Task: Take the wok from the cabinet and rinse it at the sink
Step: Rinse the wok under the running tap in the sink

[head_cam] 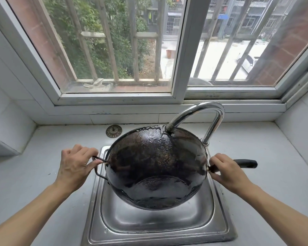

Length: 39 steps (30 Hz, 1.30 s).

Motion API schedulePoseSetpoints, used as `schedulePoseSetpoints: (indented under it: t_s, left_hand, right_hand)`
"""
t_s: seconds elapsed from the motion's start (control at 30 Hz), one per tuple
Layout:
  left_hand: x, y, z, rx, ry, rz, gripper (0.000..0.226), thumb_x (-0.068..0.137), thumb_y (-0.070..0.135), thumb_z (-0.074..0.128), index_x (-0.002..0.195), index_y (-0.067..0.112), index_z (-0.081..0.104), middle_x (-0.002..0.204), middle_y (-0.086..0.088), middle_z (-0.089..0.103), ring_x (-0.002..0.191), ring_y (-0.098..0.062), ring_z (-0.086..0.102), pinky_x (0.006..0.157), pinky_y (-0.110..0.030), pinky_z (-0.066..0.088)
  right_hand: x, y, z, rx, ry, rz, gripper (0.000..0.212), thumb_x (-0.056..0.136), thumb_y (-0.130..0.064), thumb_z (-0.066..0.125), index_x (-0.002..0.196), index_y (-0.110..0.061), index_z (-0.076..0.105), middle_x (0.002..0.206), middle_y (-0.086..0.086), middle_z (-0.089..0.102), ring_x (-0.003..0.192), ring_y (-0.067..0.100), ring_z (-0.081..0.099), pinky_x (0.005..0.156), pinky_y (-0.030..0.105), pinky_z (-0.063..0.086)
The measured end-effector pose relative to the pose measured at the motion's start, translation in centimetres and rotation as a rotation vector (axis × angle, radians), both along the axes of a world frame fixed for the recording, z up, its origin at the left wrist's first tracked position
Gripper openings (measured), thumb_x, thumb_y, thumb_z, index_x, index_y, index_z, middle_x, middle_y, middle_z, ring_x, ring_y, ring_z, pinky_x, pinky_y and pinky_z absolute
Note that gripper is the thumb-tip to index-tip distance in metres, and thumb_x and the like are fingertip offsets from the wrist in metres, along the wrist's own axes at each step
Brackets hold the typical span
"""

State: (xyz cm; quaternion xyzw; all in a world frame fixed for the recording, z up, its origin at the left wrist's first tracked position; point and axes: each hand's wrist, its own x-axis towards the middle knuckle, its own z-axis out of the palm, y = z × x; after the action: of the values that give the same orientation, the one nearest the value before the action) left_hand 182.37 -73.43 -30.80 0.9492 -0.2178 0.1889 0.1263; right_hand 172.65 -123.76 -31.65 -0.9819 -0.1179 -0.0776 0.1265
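Observation:
A black, wet-looking wok (156,167) hangs tilted over the steel sink (156,226), its inside facing me. My left hand (75,166) grips the small loop handle on the wok's left side. My right hand (228,173) is closed around the long black handle (245,163) on the right. The curved chrome faucet (208,114) arches over the wok, and its spout end sits at the wok's upper rim. I cannot tell whether water is running.
A round metal sink strainer (113,131) lies on the white counter (43,174) behind the sink's left corner. A barred window (181,50) with a white frame runs along the back wall. Tiled walls close in at both sides.

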Motion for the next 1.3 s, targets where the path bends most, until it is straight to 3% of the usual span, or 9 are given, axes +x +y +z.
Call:
schedulePoseSetpoints:
  t_s: [0.2, 0.73, 1.03, 1.17, 1.3]
  left_hand:
    - [0.1, 0.0, -0.2, 0.002, 0.047, 0.020, 0.050, 0.089, 0.070, 0.030, 0.090, 0.028, 0.058, 0.081, 0.017, 0.059, 0.080, -0.017, 0.047, 0.068, -0.038, 0.028]
    - [2.4, -2.4, -0.2, 0.011, 0.059, -0.075, 0.051, 0.089, 0.071, 0.030, 0.089, 0.028, 0.058, 0.079, 0.017, 0.060, 0.075, -0.018, 0.048, 0.065, -0.038, 0.030]
    - [3.3, -5.0, -0.9, -0.135, 0.172, -0.202, 0.062, 0.089, 0.073, 0.029, 0.089, 0.019, 0.059, 0.078, 0.009, 0.059, 0.074, -0.018, 0.044, 0.062, -0.035, 0.040]
    - [3.5, -5.8, -0.6, -0.144, 0.216, -0.206, 0.055, 0.087, 0.072, 0.034, 0.088, 0.022, 0.056, 0.078, 0.010, 0.055, 0.073, -0.015, 0.043, 0.060, -0.030, 0.035]
    - [4.1, -6.3, -0.5, -0.158, 0.260, -0.237, 0.041, 0.085, 0.061, 0.045, 0.087, 0.021, 0.055, 0.077, 0.011, 0.054, 0.072, -0.016, 0.046, 0.061, -0.030, 0.036]
  right_hand:
    - [0.1, 0.0, 0.1, -0.004, -0.014, -0.008, 0.038, 0.063, -0.006, 0.082, 0.078, -0.016, 0.049, 0.077, -0.002, 0.048, 0.066, 0.024, 0.047, 0.056, 0.039, 0.046]
    - [-1.8, -1.8, -0.2, 0.007, 0.027, -0.071, 0.039, 0.062, -0.007, 0.083, 0.079, -0.017, 0.049, 0.078, -0.005, 0.049, 0.067, 0.021, 0.046, 0.058, 0.036, 0.045]
    - [-3.6, -3.7, 0.3, 0.007, 0.045, -0.115, 0.037, 0.064, -0.007, 0.082, 0.079, -0.015, 0.050, 0.078, -0.004, 0.049, 0.069, 0.022, 0.047, 0.065, 0.028, 0.037]
    - [-4.1, -4.1, 0.4, 0.011, 0.040, -0.122, 0.038, 0.065, -0.008, 0.082, 0.079, -0.016, 0.048, 0.079, -0.005, 0.048, 0.070, 0.020, 0.046, 0.061, 0.036, 0.047]
    - [-4.7, -4.3, 0.4, 0.016, 0.051, -0.144, 0.038, 0.064, -0.007, 0.083, 0.079, -0.015, 0.049, 0.079, -0.005, 0.049, 0.069, 0.018, 0.046, 0.057, 0.034, 0.046]
